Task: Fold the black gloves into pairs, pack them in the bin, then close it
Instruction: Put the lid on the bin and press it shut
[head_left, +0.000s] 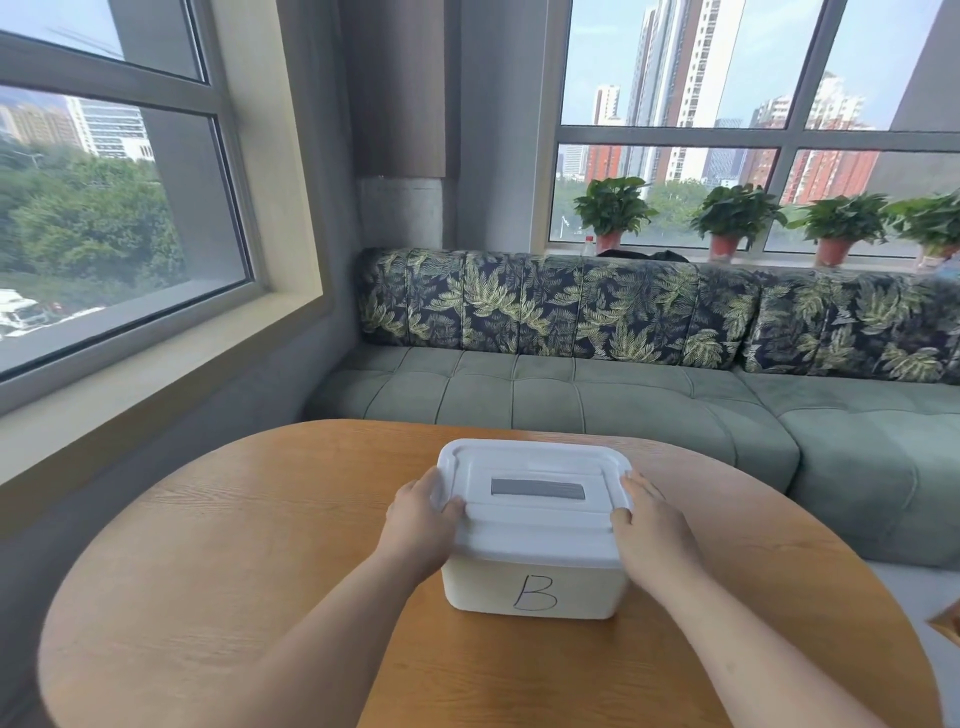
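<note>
Bin (483, 582) was judged stiff, light, slick; left grip (423, 512) and right grip (649, 517) clasped lid (535, 462) ends, likely soundest hold.

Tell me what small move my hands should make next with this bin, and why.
Probably press the lid down firmly at both ends. It already sits on the bin, no gloves show on the table, and the left hand and right hand grip its edges.
</note>
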